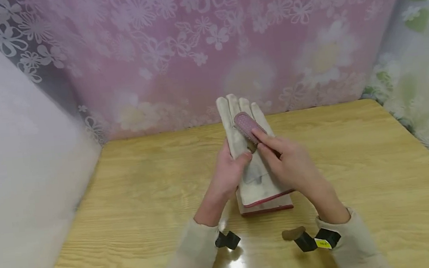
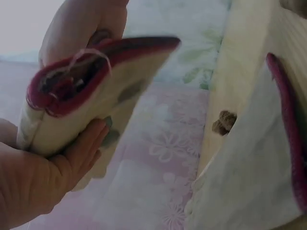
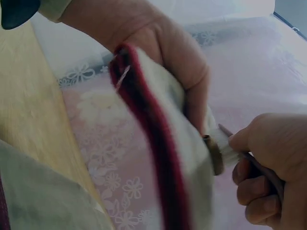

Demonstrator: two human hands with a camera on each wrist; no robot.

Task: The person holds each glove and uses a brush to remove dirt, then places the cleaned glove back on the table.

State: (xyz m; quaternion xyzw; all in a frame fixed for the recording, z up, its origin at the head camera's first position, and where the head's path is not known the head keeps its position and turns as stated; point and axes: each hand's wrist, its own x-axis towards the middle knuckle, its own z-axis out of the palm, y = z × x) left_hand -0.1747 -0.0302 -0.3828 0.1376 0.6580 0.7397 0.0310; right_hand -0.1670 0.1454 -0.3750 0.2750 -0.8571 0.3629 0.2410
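A pale cloth work glove with a red-trimmed cuff points away from me, fingers up. My left hand grips its left side, thumb on top; the left wrist view shows the fingers beneath. My right hand holds a purple dotted brush against the glove's upper face. Pale bristles show between brush and glove in the right wrist view. Near the left thumb, a small brown piece lies on the glove; what it is I cannot tell. A second red-trimmed glove lies beneath on the table.
The wooden table meets a pink flowered curtain at the back. A brown lump sits near the right wrist's black camera mount. A white surface rises on the left, and a flowered cloth hangs right.
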